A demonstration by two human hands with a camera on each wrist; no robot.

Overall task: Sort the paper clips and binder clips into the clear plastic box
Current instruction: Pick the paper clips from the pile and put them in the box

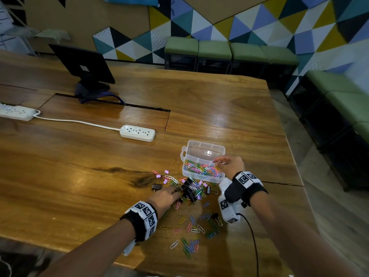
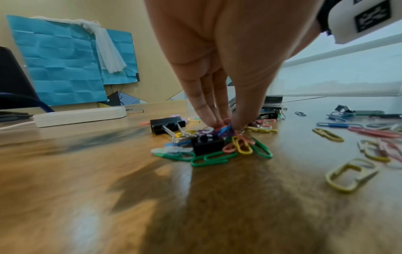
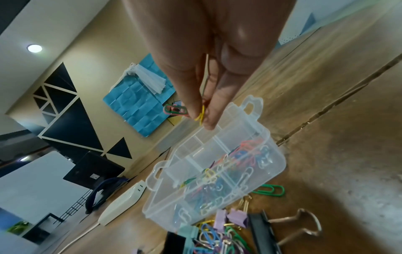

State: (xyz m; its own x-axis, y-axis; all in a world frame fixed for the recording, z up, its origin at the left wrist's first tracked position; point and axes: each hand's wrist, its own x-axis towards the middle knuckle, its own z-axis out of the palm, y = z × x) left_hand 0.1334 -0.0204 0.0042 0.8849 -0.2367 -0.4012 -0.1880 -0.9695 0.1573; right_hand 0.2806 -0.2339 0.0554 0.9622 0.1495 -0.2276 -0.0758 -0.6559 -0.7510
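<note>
A clear plastic box (image 1: pixel 202 150) (image 3: pixel 276 165) sits open on the wooden table, its near compartment filled with coloured paper clips (image 1: pixel 201 169). My right hand (image 1: pixel 220 161) (image 3: pixel 201 115) hovers over the box and pinches a few paper clips (image 3: pixel 177 110), green, pink and yellow. A heap of paper clips and black and pink binder clips (image 1: pixel 189 188) lies just in front of the box. My left hand (image 1: pixel 175 191) (image 2: pixel 224 124) is down on this heap, fingertips pinching paper clips (image 2: pixel 225 128) beside a black binder clip (image 2: pixel 207 144).
More loose paper clips (image 1: pixel 191 230) are scattered on the table toward me. A white power strip (image 1: pixel 137 132) lies left of the box, a second one (image 1: pixel 15 112) at far left, and a monitor (image 1: pixel 83 64) behind. The table edge (image 1: pixel 289 140) runs along the right.
</note>
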